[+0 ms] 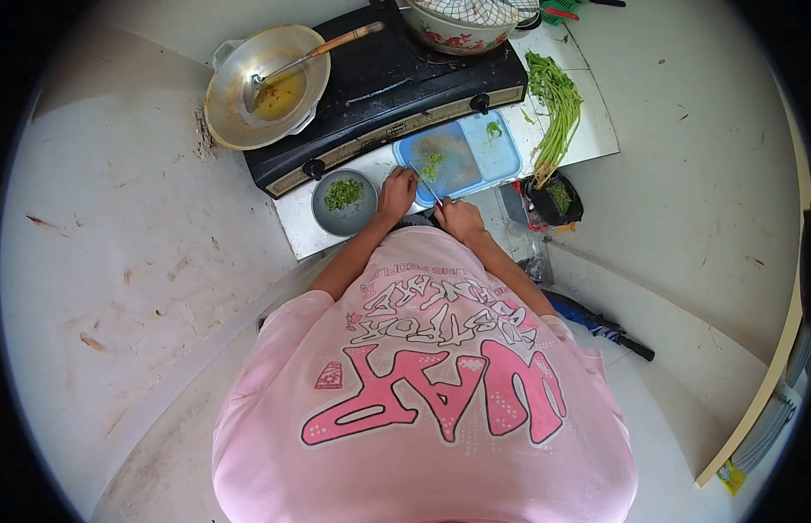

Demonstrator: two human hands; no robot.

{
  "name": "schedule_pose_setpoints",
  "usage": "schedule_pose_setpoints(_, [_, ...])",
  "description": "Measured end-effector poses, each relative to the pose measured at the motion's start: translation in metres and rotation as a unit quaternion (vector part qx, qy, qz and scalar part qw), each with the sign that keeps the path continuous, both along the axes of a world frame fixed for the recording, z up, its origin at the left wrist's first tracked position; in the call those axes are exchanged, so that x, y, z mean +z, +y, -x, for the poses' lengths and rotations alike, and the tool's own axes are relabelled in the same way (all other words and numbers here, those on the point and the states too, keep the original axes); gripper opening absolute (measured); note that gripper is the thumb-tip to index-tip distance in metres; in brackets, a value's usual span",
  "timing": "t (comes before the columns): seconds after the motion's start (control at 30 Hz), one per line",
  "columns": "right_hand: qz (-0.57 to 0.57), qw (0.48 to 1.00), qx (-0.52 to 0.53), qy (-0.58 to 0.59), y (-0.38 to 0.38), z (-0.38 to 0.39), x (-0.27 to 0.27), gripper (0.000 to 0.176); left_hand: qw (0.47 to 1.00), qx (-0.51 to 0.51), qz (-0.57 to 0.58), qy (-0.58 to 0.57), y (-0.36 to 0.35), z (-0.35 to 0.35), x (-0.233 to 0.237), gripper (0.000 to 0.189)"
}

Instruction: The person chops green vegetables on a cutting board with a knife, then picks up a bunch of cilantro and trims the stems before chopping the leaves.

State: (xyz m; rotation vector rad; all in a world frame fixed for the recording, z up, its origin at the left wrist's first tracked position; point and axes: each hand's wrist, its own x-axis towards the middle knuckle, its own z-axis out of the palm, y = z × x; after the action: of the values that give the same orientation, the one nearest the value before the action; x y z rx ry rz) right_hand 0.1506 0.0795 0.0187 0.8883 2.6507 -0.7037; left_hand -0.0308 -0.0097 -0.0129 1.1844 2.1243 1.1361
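My right hand [459, 218] is closed around the handle of a knife [430, 192] at the near edge of the blue cutting board [501, 166]. The blade slants up and left over the board. At the board's left edge, my left hand [398, 190] has its fingers curled together close to the blade's tip; what they hold, if anything, is hidden. Small chopped green bits [432, 159] lie on the board, with a leafy scrap [494, 131] farther right. Left of my left hand, a grey bowl [319, 209] contains chopped greens [344, 193].
Behind the board is a black gas stove [371, 96]. It carries a wok [215, 113] with a wooden-handled spatula [336, 42] and a flowered pot [458, 35]. Long-stemmed greens [558, 109] lie at right, above a black container [577, 209].
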Motion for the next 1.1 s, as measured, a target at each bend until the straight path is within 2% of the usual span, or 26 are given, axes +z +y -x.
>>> schedule_pose_setpoints(0.47, [-0.018,1.000,-0.012,0.016,0.002,0.019,-0.014,0.044,0.997,-0.024,-0.015,0.067,-0.008,-0.005,0.006,0.010])
schedule_pose_setpoints(0.57, [-0.014,1.000,-0.017,0.006,0.002,0.016,-0.010,0.045,1.000,-0.002,0.016,0.017,-0.005,-0.004,0.004,0.012])
schedule_pose_setpoints(0.67, [-0.019,0.999,-0.013,0.024,0.002,0.007,-0.009,0.045,1.000,0.012,-0.001,-0.014,-0.003,-0.002,-0.003,0.012])
schedule_pose_setpoints(0.87, [-0.014,0.999,-0.035,0.020,0.006,0.005,-0.009,0.044,1.000,0.011,0.012,0.000,-0.001,0.001,-0.005,0.009])
schedule_pose_setpoints(1.1, [-0.003,1.000,-0.013,0.026,0.003,0.007,-0.002,0.044,1.000,0.015,0.018,0.003,0.001,0.005,-0.003,0.011])
